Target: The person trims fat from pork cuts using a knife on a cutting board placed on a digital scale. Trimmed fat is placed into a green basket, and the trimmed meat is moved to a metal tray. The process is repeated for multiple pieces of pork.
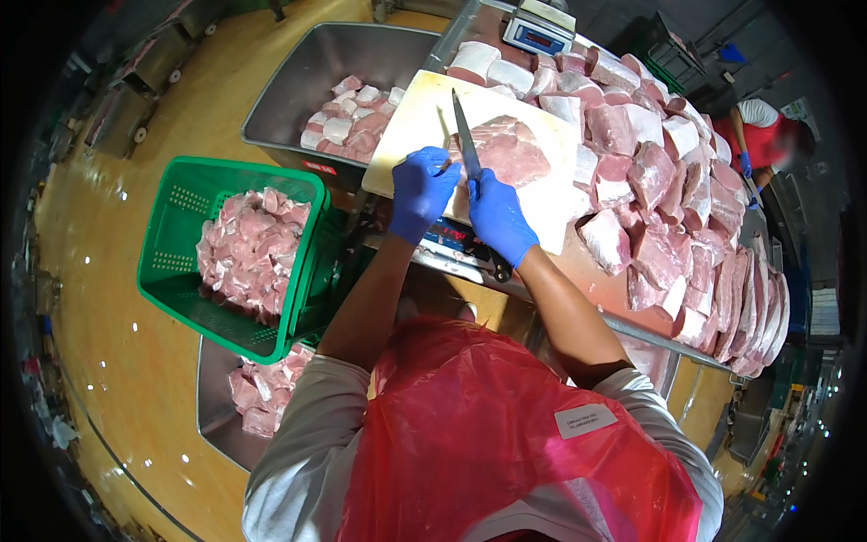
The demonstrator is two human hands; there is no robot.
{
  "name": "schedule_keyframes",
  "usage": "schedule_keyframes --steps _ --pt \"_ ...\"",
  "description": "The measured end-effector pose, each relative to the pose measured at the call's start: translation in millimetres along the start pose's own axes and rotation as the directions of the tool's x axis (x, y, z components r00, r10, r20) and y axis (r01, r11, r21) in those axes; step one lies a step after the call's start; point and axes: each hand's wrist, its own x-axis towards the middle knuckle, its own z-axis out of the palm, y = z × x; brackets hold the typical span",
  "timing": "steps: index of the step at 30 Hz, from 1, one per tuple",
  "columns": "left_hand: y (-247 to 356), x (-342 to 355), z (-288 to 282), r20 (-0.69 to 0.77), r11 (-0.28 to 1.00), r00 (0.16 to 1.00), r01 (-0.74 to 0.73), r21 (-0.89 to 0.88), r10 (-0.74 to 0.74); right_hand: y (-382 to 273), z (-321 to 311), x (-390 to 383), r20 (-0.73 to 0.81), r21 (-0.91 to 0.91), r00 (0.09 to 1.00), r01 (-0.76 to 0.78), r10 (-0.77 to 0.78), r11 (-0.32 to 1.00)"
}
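Note:
On the pale cutting board (406,108) lies a broad slab of pink meat (515,154). My right hand (497,212), in a blue glove, is closed on a knife (463,126), whose long blade points away from me across the slab's left side. My left hand (420,190), also gloved, rests at the board's left part beside the slab, fingers curled together; what is between the fingertips is too small to make out. A black handle (501,266) shows below my right wrist, near the steel table edge.
Many meat chunks (650,172) cover the table rightward, with a scale (539,32) behind. At left stand a steel tub (284,81) and green crate (163,244), both holding meat, and a lower tub (212,406). A person in red (759,149) works at far right.

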Motion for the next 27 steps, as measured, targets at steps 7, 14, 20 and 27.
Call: schedule_keyframes --steps 7,14,20,27 --pt "-32.8 -13.5 -12.9 -0.245 0.994 0.968 -0.074 -0.078 0.053 36.4 -19.4 -82.2 0.24 -0.304 0.967 -0.011 0.088 0.953" --pt "-1.7 -16.6 -1.1 -0.023 0.968 0.999 0.024 -0.248 -0.031 42.9 -71.0 -121.7 0.195 -0.317 0.981 0.054 0.009 0.947" --pt "-27.0 2.8 12.1 0.128 0.842 0.962 0.274 -0.465 -0.242 25.7 -36.2 -47.3 0.055 -0.222 0.991 0.134 -0.124 0.966" --pt "-22.2 -5.8 11.5 -0.028 0.97 0.987 0.153 -0.19 -0.161 -25.7 -10.4 3.8 0.098 -0.234 0.994 0.07 -0.048 0.97"
